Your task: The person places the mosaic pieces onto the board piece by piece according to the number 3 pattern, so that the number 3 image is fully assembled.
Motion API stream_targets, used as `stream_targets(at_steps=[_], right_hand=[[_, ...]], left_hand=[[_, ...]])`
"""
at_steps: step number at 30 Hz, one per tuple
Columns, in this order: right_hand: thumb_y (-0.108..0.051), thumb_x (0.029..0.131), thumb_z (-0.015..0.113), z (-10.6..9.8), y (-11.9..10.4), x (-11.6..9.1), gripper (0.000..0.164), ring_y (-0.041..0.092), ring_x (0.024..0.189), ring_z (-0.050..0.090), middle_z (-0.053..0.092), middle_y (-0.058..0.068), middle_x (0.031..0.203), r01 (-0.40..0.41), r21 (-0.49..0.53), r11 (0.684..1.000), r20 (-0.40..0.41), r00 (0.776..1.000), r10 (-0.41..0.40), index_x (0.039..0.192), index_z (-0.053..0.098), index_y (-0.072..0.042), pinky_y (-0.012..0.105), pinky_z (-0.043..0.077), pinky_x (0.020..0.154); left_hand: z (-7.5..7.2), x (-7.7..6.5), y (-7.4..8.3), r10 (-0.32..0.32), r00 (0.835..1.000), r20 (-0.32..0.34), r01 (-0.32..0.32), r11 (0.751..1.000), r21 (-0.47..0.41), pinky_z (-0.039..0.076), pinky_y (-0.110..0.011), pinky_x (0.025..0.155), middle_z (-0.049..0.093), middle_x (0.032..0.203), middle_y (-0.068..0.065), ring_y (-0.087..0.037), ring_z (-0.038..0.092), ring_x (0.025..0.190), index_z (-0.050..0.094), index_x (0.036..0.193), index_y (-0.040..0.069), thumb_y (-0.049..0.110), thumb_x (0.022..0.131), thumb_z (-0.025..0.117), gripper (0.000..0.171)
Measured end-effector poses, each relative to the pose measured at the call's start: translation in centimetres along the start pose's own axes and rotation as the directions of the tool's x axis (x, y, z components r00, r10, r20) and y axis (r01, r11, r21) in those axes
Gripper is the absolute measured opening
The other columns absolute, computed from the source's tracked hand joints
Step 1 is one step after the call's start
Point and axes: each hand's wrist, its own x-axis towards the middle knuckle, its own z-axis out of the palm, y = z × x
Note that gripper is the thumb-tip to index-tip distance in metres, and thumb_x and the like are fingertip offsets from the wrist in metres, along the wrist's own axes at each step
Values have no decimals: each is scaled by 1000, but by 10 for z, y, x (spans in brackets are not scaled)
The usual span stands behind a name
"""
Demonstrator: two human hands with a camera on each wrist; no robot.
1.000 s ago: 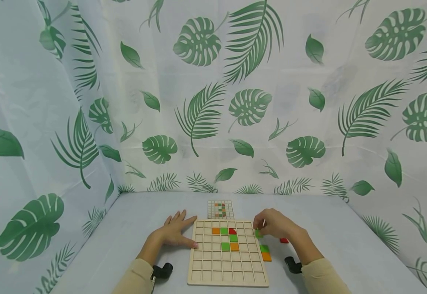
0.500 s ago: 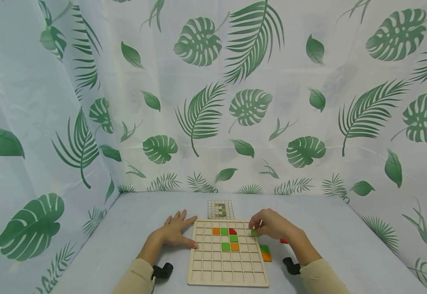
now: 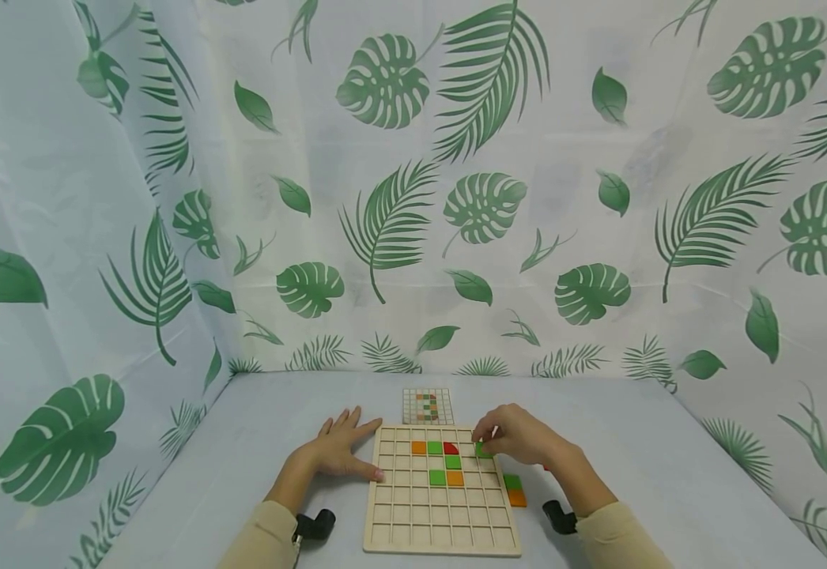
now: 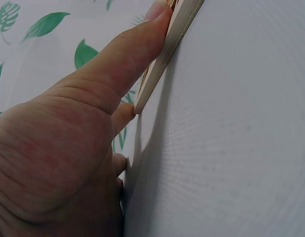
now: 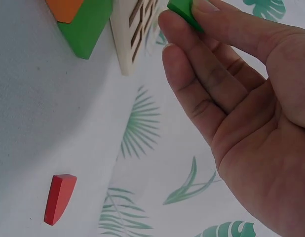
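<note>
My right hand [image 3: 523,435] pinches a green square tile [image 5: 184,11] between thumb and fingers, over the upper right cells of the wooden grid board [image 3: 402,518]. Spread at the board's left side, my left hand [image 3: 341,449] has its thumb [image 4: 137,49] on the edge and a fingertip against the far corner. In the board's cells sit an orange tile [image 3: 419,447], several green tiles [image 3: 452,461], a red rounded tile [image 3: 451,448] and a second orange tile lower down. Behind the board lies a small pattern card [image 3: 427,405] with a coloured grid.
Right of the board, a loose green tile [image 3: 511,481] and an orange tile [image 3: 517,499] lie together on the table. A red rounded piece [image 5: 60,198] rests farther right, mostly behind my right wrist in the head view. Leaf-printed cloth [image 3: 399,197] rises behind the table.
My right hand has moved left with the green tile, from beside the board's right edge to over its upper right cells. The left hand has stayed in place.
</note>
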Motion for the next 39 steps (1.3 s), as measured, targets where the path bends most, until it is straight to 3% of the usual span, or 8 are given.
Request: stream_targets(at_steps=[8,17,22,39], right_hand=[[-3,90,78,3,-4,4,14,14,84,64,77,-8,98,21,37,999,26,999,-22,100,83,-12,26,55,70],[-1,90,78,9,-14,6,15,9,80,67,79,-1,100,71,90,993,47,996,-75,101,82,-10,24,57,68],[-1,89,79,12,-22,8,16,7,78,66,79,-4,96,80,66,995,71,994,-84,97,83,-14,23,57,71],[1,82,85,27,-35,9,18,7,71,66,76,-7,82,68,136,988,180,979,-92,81,81,-17,23,57,66]], left_hand=[[0,0,0,2,1000,0,-2,1000,0,4,-66,129,13,173,-23,-44,7,162,38,163,28,72,73,80,109],[-1,-1,1,0,1000,9,0,1000,8,3,-66,128,13,173,-24,-45,7,162,38,163,26,72,74,80,109],[-2,-1,2,0,1000,4,0,1000,9,5,-66,128,13,173,-24,-45,8,161,38,163,27,72,74,80,108],[0,-1,2,-2,1000,-2,2,1000,11,4,-66,129,13,173,-23,-44,7,162,38,163,27,72,73,80,109]])
